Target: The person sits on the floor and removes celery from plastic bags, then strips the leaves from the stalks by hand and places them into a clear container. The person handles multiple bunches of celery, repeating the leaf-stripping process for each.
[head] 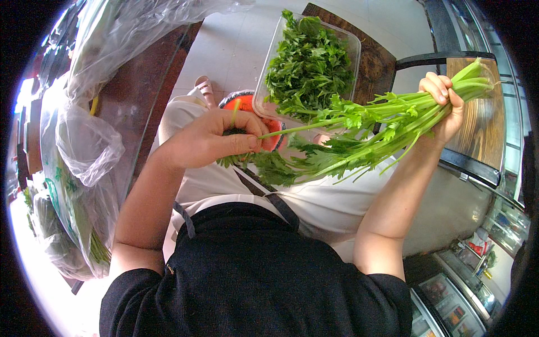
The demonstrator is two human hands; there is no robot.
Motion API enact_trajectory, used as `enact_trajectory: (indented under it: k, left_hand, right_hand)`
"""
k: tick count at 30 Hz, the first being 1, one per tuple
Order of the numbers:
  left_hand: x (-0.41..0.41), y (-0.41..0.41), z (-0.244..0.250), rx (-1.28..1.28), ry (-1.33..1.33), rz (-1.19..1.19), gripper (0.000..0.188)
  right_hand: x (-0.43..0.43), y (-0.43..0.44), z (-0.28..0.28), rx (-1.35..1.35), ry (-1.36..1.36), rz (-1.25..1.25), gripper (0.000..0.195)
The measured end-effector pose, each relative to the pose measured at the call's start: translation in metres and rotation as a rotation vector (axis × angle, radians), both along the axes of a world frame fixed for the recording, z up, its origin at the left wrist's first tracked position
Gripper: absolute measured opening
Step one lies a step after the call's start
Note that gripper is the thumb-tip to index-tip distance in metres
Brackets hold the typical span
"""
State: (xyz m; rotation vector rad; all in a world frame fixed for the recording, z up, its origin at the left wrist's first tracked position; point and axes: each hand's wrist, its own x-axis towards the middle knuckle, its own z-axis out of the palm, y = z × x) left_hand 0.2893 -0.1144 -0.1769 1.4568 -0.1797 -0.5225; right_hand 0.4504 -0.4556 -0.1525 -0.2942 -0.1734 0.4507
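My right hand (pixel 446 99) is closed around the stalks of a bunch of leafy celery (pixel 387 122), close to its pale root end, at the right. The bunch slants down to the left across my lap. My left hand (pixel 223 139) pinches the tip of one thin celery stalk (pixel 301 128) between thumb and fingers, and a short yellowish stem sticks up behind its knuckles. Beyond the bunch, a clear plastic container (pixel 260 94) holds a heap of green celery leaves (pixel 311 67). A round orange-red container (pixel 273 130) is partly hidden behind my left hand.
Clear plastic bags (pixel 90 135), some with green vegetables inside, lie on the dark table (pixel 147 80) at the left. A dark wooden stool or bench (pixel 377 63) stands under the plastic container. At the right is a wooden chair seat (pixel 480 122), with glass-fronted cases (pixel 452 301) at lower right.
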Motion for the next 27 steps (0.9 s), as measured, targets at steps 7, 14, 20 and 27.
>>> enact_trajectory:
  k: [7, 14, 20, 27]
  left_hand:
    - [-0.007, 0.000, 0.015, 0.190, 0.120, -0.020, 0.012]
    - [-0.004, 0.004, 0.004, 0.356, 0.044, -0.008, 0.018]
    - [-0.016, -0.004, 0.003, 0.235, 0.059, 0.344, 0.013]
    - [-0.037, -0.031, -0.009, 0.572, -0.798, 0.378, 0.020]
  right_hand:
    - [0.004, -0.007, -0.003, -0.002, 0.006, -0.048, 0.011]
    - [0.005, -0.007, -0.006, -0.050, 0.057, -0.026, 0.011]
    - [0.016, -0.025, -0.016, -0.073, 0.131, -0.153, 0.011]
    - [0.016, -0.017, -0.020, -0.184, 0.232, -0.266, 0.013]
